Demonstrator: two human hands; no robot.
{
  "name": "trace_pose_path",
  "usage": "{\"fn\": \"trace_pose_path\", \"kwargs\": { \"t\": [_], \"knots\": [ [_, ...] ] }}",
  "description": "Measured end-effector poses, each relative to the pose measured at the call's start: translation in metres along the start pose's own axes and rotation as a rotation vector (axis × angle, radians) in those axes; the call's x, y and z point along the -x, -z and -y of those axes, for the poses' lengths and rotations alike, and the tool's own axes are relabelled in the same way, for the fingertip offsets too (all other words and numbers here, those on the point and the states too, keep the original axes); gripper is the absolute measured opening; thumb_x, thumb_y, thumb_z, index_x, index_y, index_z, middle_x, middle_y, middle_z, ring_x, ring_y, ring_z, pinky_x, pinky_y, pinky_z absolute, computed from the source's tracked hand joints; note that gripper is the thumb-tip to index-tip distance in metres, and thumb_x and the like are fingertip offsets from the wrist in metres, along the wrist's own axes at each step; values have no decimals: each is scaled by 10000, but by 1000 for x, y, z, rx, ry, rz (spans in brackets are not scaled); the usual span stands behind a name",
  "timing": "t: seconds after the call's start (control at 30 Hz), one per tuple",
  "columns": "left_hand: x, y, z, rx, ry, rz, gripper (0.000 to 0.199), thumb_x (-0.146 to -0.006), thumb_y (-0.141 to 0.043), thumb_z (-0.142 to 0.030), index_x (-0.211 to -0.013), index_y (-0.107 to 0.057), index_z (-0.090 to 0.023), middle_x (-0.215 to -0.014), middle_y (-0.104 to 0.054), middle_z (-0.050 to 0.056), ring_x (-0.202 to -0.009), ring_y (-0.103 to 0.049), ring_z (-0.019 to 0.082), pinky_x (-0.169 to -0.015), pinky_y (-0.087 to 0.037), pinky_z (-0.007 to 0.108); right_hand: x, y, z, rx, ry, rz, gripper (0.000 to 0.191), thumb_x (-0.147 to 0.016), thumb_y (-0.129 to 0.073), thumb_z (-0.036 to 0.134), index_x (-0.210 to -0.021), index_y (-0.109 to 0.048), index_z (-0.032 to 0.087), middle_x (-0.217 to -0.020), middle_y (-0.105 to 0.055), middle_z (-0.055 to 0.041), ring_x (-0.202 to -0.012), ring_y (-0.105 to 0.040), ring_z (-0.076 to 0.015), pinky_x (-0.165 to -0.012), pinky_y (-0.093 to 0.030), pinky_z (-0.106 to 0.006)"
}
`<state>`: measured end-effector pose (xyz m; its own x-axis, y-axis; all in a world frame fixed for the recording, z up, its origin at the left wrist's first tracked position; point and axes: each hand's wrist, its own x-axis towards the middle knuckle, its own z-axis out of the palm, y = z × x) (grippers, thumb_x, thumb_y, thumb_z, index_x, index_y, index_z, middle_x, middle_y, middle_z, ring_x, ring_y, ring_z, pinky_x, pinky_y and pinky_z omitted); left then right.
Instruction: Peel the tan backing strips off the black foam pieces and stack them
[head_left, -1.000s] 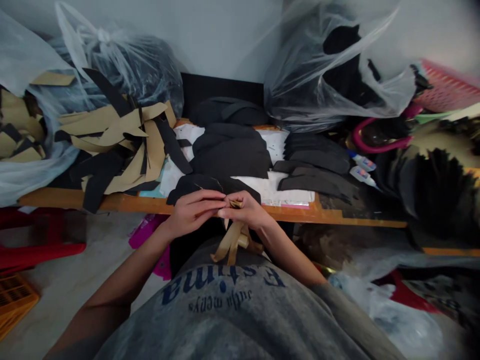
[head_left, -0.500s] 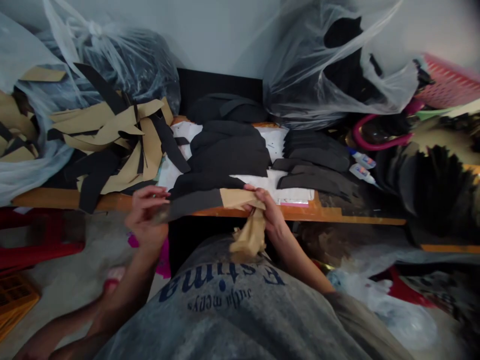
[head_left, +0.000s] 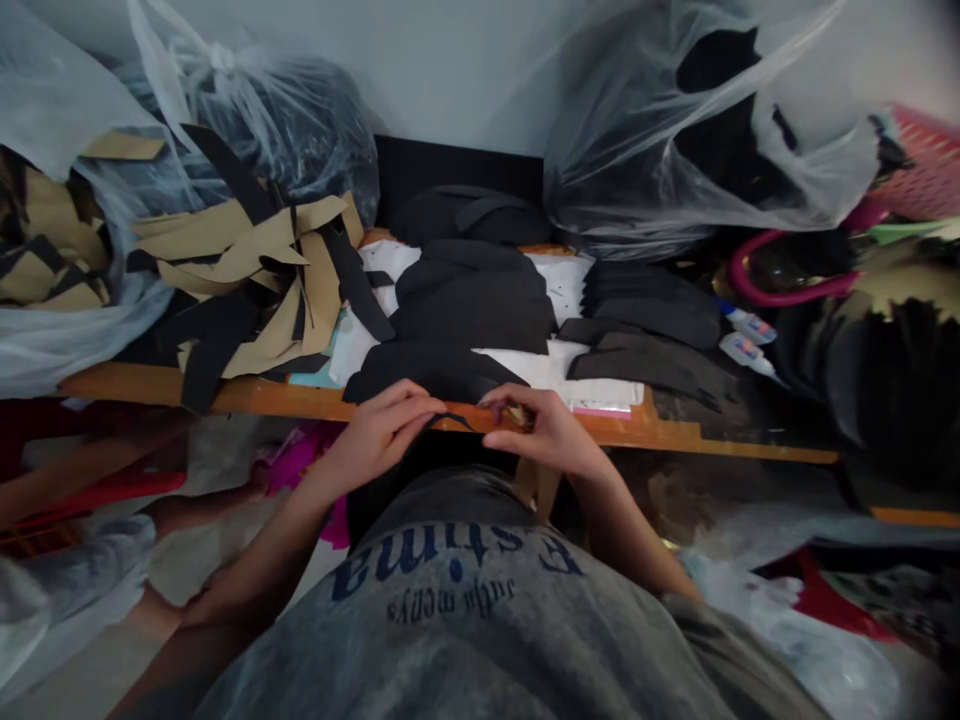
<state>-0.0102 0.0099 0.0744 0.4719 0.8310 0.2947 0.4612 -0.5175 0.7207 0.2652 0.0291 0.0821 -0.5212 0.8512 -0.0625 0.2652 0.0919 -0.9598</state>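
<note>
My left hand (head_left: 390,428) is closed in a pinch on a dark strip (head_left: 450,417), seen nearly edge-on, above the table's front edge. Close by on the right, my right hand (head_left: 536,430) is curled with its thumb and fingers apart around a crumpled tan piece (head_left: 519,414), partly hidden by the fingers. More tan material (head_left: 536,485) hangs below it against the shirt. Behind my hands lie overlapping black curved pieces (head_left: 472,300) on white paper (head_left: 566,365). A heap of tan and black strips (head_left: 255,265) is on the left.
Clear plastic bags (head_left: 255,120) stand at the back on both sides. Small glue bottles (head_left: 746,350) and more black pieces (head_left: 652,305) lie right, near a pink basket (head_left: 922,160). Another person's arms (head_left: 82,460) and legs show at lower left.
My left hand has moved right, close to my right hand. The strip that was stretched flat between them now appears edge-on. Another person's arms have come into view at lower left.
</note>
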Motion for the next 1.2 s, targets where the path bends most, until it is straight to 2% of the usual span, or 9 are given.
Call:
{"fn": "trace_pose_path", "kwargs": {
  "t": [0.17,0.3,0.43,0.53,0.63,0.73,0.87,0.97,1.2],
  "knots": [
    [0,-14,-1,72,59,61,307,-1000,-521,-172,-1247,-681,-261,-1105,-661,54,-1008,-653,133,-856,-532,261,-9,-17,0,119,-9,3,204,-941,-655,349,-831,-689,180,-749,-628,1,-678,-521,-118,-636,-366,-252],
    [14,-22,4,113,114,58,442,-986,-559,-215,-1411,-577,-336,-1309,-605,77,-1158,-618,175,-963,-538,332,-8,-12,0,-56,-77,11,247,-934,-652,413,-851,-656,180,-673,-528,29,-625,-430,-111,-582,-314,-249],
    [32,-27,17,72,202,-170,667,-890,-713,-291,-1499,-461,-391,-1499,-421,97,-1229,-569,219,-1050,-512,440,-3,-7,-2,-273,-144,-14,304,-875,-710,491,-825,-649,197,-677,-512,17,-617,-415,-120,-563,-315,-253],
    [43,-22,28,183,317,-237,842,-828,-778,-324,-1553,-352,-362,-1439,-489,117,-1200,-596,225,-1012,-536,419,3,-3,-10,-419,-212,-62,333,-810,-762,528,-822,-654,213,-663,-502,19,-567,-392,-117,-510,-297,-251],
    [49,-16,34,363,431,-162,724,-837,-763,-334,-1478,-430,-289,-1192,-655,92,-1082,-664,197,-947,-556,354,4,0,-19,-497,-234,-110,350,-773,-787,533,-800,-647,214,-651,-485,24,-540,-379,-110,-483,-279,-246],
    [50,-14,41,359,568,-338,488,-812,-771,-366,-1241,-588,-223,-1083,-679,69,-964,-683,167,-859,-559,294,-2,-3,-27,-458,-246,-176,309,-793,-780,488,-796,-647,209,-631,-451,38,-524,-339,-97,-481,-242,-243],
    [49,-14,53,298,682,-554,400,-765,-791,-399,-1068,-644,-184,-1017,-700,57,-912,-685,164,-847,-556,295,-13,-12,-37,-322,-224,-259,312,-819,-745,492,-778,-642,201,-628,-460,40,-554,-356,-103,-521,-265,-252],
    [48,-14,60,237,663,-588,366,-780,-777,-394,-1058,-688,-173,-1026,-713,66,-954,-689,178,-916,-548,326,-19,-19,-44,-189,-209,-324,340,-800,-750,502,-746,-621,193,-629,-483,40,-589,-392,-113,-571,-306,-259],
    [44,-17,71,-30,545,-576,284,-851,-695,-390,-1053,-742,-196,-1036,-693,57,-955,-666,178,-892,-542,322,-25,-25,-52,135,-244,-404,280,-806,-690,450,-716,-594,202,-641,-561,11,-630,-484,-149,-625,-356,-274]
  ]
}}
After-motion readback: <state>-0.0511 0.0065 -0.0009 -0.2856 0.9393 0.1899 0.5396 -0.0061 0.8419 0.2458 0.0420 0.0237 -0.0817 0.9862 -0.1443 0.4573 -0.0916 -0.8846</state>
